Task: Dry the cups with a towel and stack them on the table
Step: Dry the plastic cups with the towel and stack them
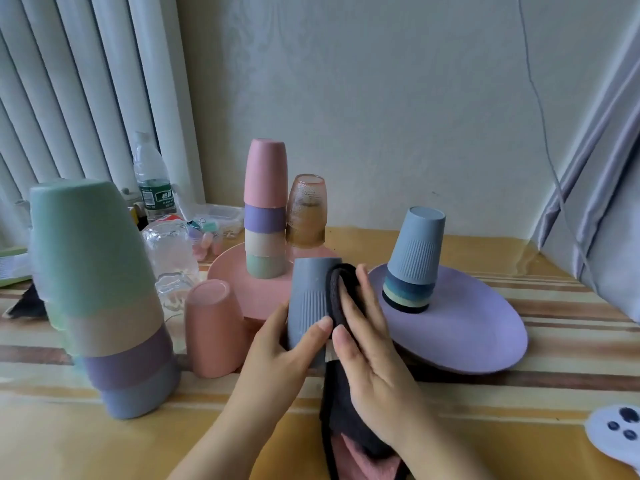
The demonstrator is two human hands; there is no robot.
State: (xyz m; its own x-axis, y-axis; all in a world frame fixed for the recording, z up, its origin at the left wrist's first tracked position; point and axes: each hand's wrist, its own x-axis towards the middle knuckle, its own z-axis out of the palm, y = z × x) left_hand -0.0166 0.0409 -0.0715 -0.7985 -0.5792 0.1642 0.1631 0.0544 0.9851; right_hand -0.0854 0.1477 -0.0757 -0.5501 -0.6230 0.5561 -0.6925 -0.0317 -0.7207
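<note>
Cup: a grey-blue cup (311,299) is held upside down just above the desk (519,410).
Left hand (287,344): curled round the cup's ribbed wall.
Right hand (367,341): fingers straight, a dark towel (341,289) is pressed against the cup.
Handling: judged light, stiff, slippery if wet; best gripped at the ribs.
Count: three stacks, two plates, one loose pink cup (214,327).

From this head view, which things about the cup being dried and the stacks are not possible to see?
- Inside of the blue-grey ribbed cup, its mouth facing down: wet or dry cannot be told.
- Its right side: covered by the dark towel and the right hand; the left hand grips it.
- Towel's lower end: cut by the bottom edge.
- Bottle label: too small to read.
- Near cup stack: blurred.
</note>
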